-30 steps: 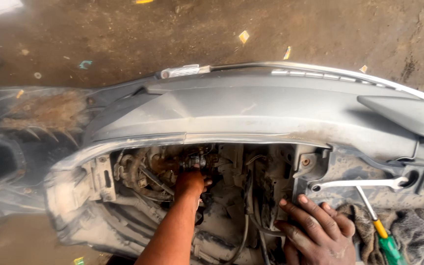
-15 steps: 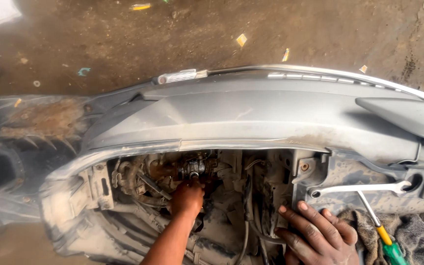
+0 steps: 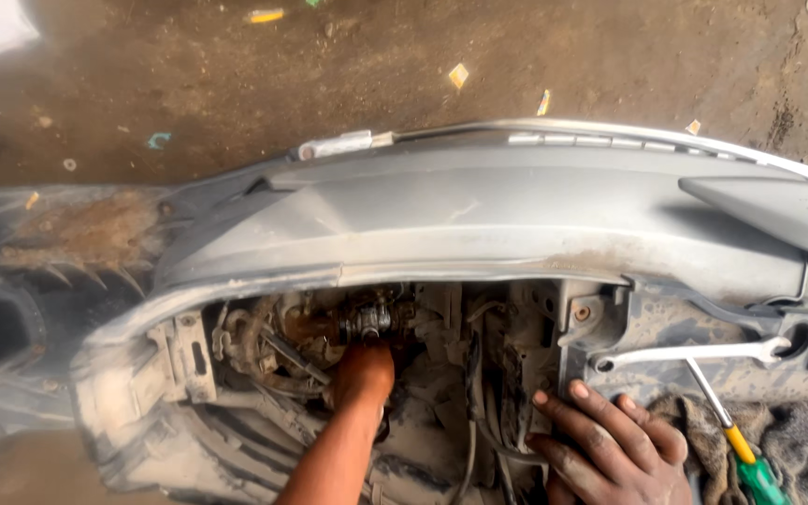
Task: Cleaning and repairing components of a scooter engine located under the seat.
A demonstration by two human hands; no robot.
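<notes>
Head view: grey plastic scooter body panel point(image 3: 516, 215) lies on its side. Below it, left hand point(image 3: 363, 374) is closed around a small dark metal fitting point(image 3: 369, 323) in the dusty engine bay. Right hand point(image 3: 610, 449) rests flat, fingers spread, lower right of the panel, beside a silver steel spanner point(image 3: 694, 353) and a green-handled screwdriver point(image 3: 736, 449).

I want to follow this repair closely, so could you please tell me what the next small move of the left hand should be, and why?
Probably a short twist of the left hand on the small metal fitting it reaches. Its fingers sit right under that dusty part inside the opened scooter body, while the right hand braces flat on the frame. The wrench and screwdriver lie unused nearby.
</notes>
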